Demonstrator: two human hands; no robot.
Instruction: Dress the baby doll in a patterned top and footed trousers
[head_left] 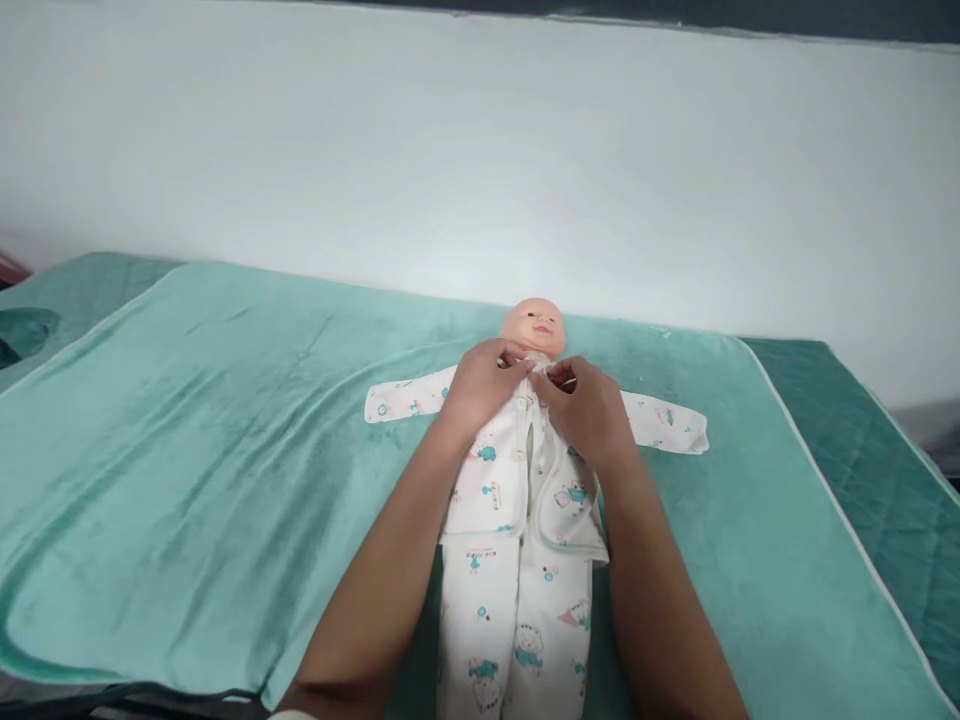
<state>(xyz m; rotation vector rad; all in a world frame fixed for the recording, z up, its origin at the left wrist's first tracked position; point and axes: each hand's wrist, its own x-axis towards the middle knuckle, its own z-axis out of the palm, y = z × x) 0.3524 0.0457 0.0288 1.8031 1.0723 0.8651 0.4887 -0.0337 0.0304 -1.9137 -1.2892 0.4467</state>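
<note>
Doll on green blanket, both hands at the jacket collar

Open room: wide stretch of blanket (pixel 187 450) to the left of the doll (pixel 534 325), a narrower one to the right. Far side tight — the head lies near the blanket's far edge, close under the wall (pixel 480 150). Pale piping marks the blanket's sides. Dark cable (pixel 157 690) along the near left edge.

Surface: soft, plush-looking, light green, creased at left. Darker quilted cover (pixel 862 470) shows beyond the right edge. Wall plain white, a dark band (pixel 750 18) across its top.

Doll: on its back, face up, long axis running from head at the far side toward the wearer; lower trousers (pixel 480 620) cut off by the frame's bottom. Sleeves spread sideways, roughly square to the body. White printed jacket (pixel 487 490) — front parted below the collar, lower right flap skewed outward.

Hands: left hand (pixel 486 380) and right hand (pixel 589 400) meet just below the chin, close together. Thumb and fingers of each pinched on the jacket's collar edges. Forearms flank the torso.
</note>
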